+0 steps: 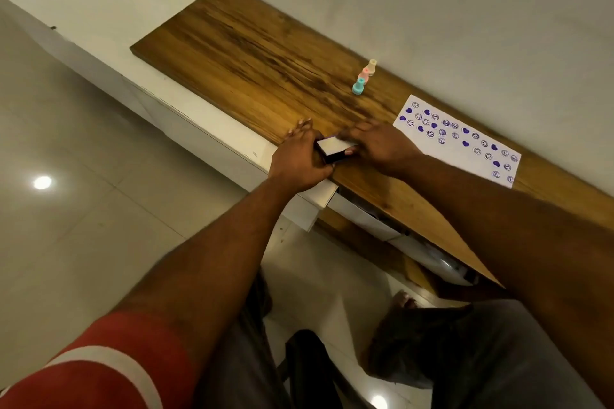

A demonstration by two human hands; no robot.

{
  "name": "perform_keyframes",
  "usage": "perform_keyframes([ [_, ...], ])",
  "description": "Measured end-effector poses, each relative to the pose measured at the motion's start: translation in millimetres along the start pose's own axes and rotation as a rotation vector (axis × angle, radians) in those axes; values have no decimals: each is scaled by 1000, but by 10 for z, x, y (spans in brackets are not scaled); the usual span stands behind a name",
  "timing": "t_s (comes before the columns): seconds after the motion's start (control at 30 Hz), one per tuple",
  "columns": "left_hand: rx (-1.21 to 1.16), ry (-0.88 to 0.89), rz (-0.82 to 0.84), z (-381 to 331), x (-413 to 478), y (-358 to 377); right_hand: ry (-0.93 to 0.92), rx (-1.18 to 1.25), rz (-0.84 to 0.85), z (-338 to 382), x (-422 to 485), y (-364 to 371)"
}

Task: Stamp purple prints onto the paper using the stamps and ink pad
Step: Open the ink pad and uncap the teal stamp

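both bare forearms reach forward. left hand [299,164] holds the left end of the ink pad [335,147], fingers stretched beyond it; right hand [382,146] pinches its right end, thumb on the near edge.

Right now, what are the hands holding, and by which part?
The ink pad: the left hand grips its left end, the right hand its right end.

- No words, brands or numbers are showing legibly anywhere.
- The paper [458,141] is carrying only purple stamped signs: round smiley faces and solid hearts, which are running across it in loose rows.
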State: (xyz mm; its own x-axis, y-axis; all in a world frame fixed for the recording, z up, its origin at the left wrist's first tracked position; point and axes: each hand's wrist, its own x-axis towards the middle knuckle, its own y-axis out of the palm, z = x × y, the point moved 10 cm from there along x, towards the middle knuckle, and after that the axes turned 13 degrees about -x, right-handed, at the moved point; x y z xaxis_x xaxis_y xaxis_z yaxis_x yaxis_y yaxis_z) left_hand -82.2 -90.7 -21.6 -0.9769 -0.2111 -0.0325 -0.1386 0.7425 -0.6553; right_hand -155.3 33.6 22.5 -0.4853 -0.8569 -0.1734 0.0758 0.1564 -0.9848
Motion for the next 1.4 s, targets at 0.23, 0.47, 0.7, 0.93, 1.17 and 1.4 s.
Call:
perform_keyframes([
  [0.23,-18,-50,-7,59,80,-84,-10,158,90,-152,303,-44],
  [0.47,-36,-108,21,99,128,-94,21,172,151,-257,628,-33],
  [0.7,-45,-96,30,96,151,-65,73,245,81,-335,770,2],
  [0.93,8,-121,23,142,177,-78,79,178,25,-377,796,29],
  [1.17,28,-133,33,135,178,-81,94,154,8,-346,774,10],
  [1.4,37,-148,40,145,178,-70,102,195,2,-339,764,-41],
])
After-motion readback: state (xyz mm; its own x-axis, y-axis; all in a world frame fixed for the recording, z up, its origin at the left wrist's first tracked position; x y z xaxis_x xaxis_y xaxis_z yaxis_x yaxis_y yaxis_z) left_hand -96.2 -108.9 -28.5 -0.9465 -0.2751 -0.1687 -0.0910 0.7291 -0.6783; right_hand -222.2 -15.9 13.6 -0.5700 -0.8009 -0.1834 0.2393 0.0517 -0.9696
